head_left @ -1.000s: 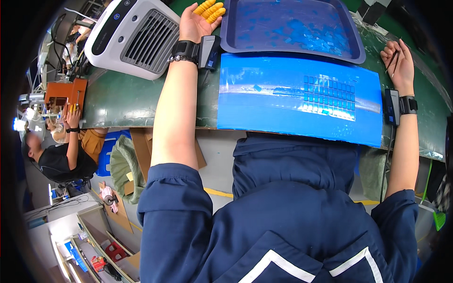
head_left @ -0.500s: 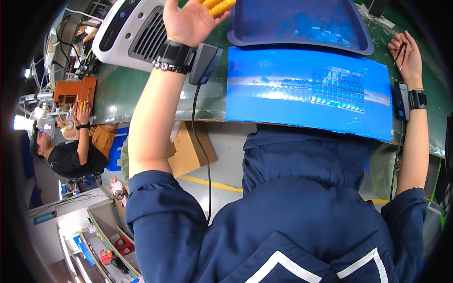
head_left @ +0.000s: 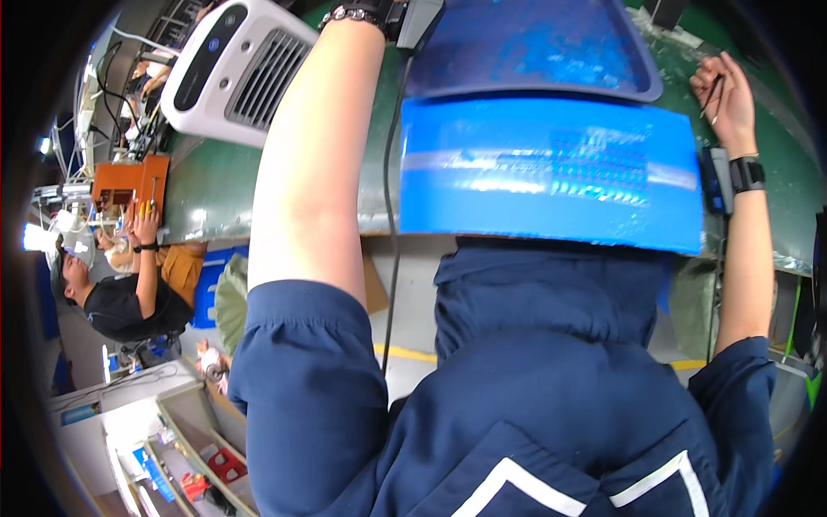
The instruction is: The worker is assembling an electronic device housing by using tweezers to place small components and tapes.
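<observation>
My left hand has passed out over the upper edge; only the left forearm (head_left: 314, 146) shows, with a beaded bracelet (head_left: 351, 15) and a dark strapped device at the wrist. That arm reaches up beside the dark blue tray (head_left: 650, 82), whose floor holds scattered small blue pieces. At the far right, my right hand (head_left: 732, 99) is closed around dark tweezers (head_left: 710, 102), above the green table. Between the arms lies a bright blue board (head_left: 482, 202) with rows of small shiny rectangular pieces (head_left: 599, 168) on its right half.
A white fan-like appliance (head_left: 194, 112) with a slatted front stands left of my forearm. A black cable (head_left: 389, 258) hangs from my left wrist device over the table edge. Another person (head_left: 138, 293) works farther left by an orange box (head_left: 129, 183). Beneath the table is a cardboard box (head_left: 376, 280).
My left hand, with yellow-covered fingers showing before, has moved up and out of view. My right hand has shifted slightly left with the tweezers. The whole view has shifted a little.
</observation>
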Tool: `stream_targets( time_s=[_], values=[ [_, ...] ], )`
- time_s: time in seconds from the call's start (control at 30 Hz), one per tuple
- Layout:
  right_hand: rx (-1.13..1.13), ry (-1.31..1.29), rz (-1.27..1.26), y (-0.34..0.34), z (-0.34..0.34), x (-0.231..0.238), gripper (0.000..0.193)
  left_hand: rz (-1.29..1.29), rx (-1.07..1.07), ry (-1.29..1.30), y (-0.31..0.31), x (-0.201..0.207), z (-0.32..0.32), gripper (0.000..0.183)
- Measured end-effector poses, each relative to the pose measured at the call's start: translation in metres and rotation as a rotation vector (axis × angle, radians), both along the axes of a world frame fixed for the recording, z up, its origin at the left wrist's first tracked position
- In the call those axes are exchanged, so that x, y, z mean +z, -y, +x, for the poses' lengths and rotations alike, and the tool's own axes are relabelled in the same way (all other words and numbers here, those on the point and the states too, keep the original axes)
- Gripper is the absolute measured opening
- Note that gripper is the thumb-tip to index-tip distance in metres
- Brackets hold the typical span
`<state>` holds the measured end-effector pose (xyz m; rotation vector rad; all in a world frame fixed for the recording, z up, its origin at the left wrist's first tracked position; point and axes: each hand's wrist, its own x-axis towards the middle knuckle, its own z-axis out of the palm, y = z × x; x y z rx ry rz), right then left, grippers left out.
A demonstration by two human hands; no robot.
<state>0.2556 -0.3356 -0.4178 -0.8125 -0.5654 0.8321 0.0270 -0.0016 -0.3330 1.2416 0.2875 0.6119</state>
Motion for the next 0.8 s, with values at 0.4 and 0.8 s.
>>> stream_targets(
  time_s=[0.4, 0.8],
  values=[
    [-0.208, -0.082, -0.074, 0.002, -0.028, 0.0, 0.024, -0.271, 0.268, 0.346, -0.016, 0.017, 0.04, 0.05],
    [-0.205, -0.095, -0.064, -0.004, -0.027, 0.005, 0.025, -0.425, 0.571, 0.352, -0.028, -0.006, 0.045, 0.045]
  ],
)
